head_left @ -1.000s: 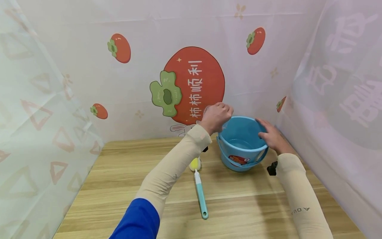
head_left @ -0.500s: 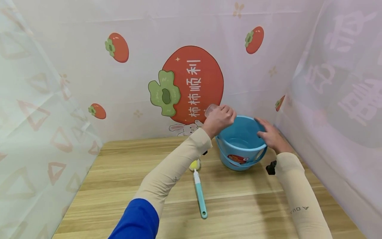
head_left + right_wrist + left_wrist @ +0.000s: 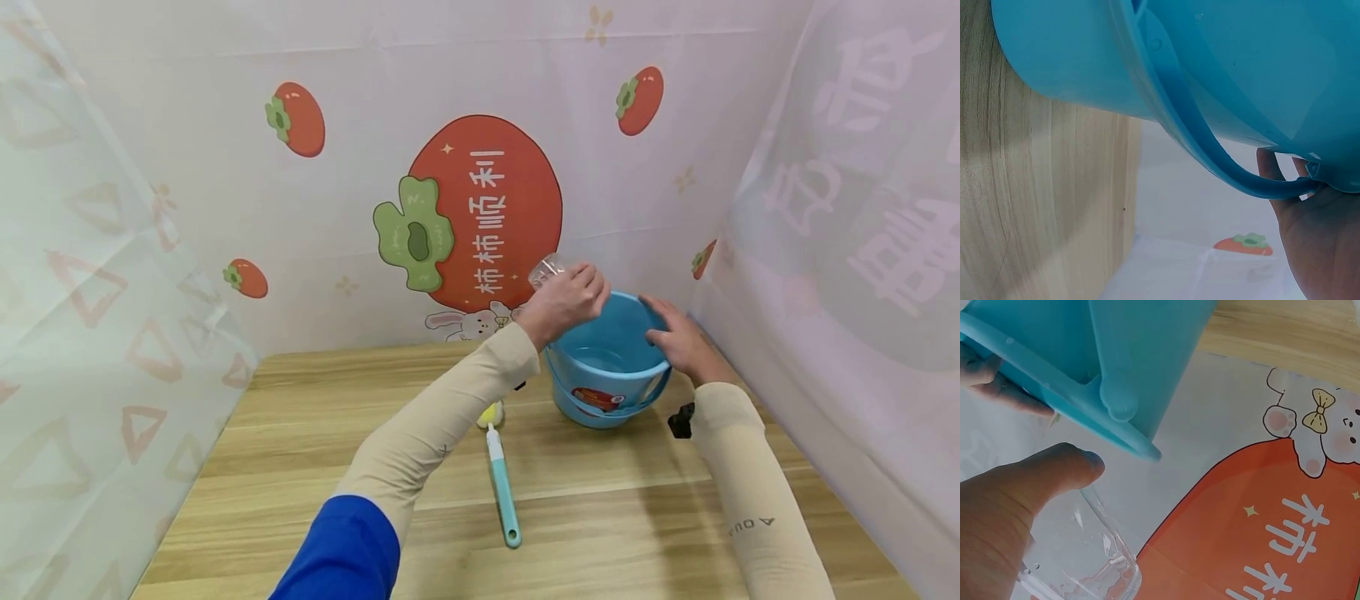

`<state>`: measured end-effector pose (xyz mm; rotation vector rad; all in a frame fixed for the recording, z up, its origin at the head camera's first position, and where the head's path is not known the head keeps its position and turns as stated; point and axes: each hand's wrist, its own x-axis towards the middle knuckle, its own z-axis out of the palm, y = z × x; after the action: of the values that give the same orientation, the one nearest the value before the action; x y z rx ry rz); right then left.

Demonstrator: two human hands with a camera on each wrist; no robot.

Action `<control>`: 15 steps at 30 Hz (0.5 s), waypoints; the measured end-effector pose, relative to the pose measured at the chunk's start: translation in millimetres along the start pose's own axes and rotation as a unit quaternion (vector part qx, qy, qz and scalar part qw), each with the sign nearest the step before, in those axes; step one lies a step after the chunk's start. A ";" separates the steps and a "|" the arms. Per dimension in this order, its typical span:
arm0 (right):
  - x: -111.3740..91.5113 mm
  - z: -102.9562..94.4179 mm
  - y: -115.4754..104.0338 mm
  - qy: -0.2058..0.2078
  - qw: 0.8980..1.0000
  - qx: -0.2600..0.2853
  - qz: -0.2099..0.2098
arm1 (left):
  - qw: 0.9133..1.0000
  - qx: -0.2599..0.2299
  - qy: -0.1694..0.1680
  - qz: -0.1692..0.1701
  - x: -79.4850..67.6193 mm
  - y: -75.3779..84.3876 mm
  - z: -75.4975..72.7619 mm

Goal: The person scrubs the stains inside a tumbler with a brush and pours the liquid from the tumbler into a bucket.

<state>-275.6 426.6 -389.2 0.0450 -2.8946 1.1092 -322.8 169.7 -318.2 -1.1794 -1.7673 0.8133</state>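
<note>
My left hand (image 3: 566,302) holds a clear cup (image 3: 546,271), tipped, at the left rim of a light blue bucket (image 3: 609,387). In the left wrist view the thumb lies along the cup (image 3: 1085,556), whose wall is see-through with a few drops; its mouth is partly hidden. My right hand (image 3: 681,343) grips the bucket's right rim, the thumb on the inner side and the fingers around the outside. The bucket stands upright on the wooden table (image 3: 315,467), its handle (image 3: 1210,150) hanging down the front over a red label.
A brush (image 3: 502,492) with a teal handle and a pale yellow sponge head lies on the table left of the bucket. Behind stands a white printed curtain (image 3: 360,100) with persimmon pictures. More curtain (image 3: 847,292) hangs close along the right side.
My left hand has shifted slightly right over the bucket's rim and turned, so more of the clear cup shows. The right hand and the bucket stay nearly in place.
</note>
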 end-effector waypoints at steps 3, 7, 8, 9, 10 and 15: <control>-0.3 -0.7 -0.9 -0.001 1.000 -0.003 0.001 | 1.000 0.010 0.004 0.011 -0.2 3.6 1.5; 0.2 -0.4 0.0 0.002 1.000 -0.005 -0.005 | 0.999 0.029 0.002 0.019 -1.4 7.8 2.0; 0.5 0.0 0.5 0.004 1.000 -0.005 -0.007 | 0.999 0.032 0.002 0.019 -1.5 8.3 1.7; 0.6 0.1 1.1 0.006 1.000 -0.006 -0.010 | 0.999 0.034 0.002 0.019 -1.7 8.6 1.2; 0.6 0.3 1.6 0.007 1.000 -0.007 -0.012 | 0.999 0.035 0.003 0.018 -1.8 8.9 0.8; 0.2 -0.1 1.8 0.010 1.000 -0.003 -0.014 | 1.000 0.015 0.012 0.002 -3.1 6.7 -2.6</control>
<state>-275.9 428.1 -390.4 0.0741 -2.8706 1.0885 -317.2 169.3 -323.6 -1.1695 -1.7278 0.8218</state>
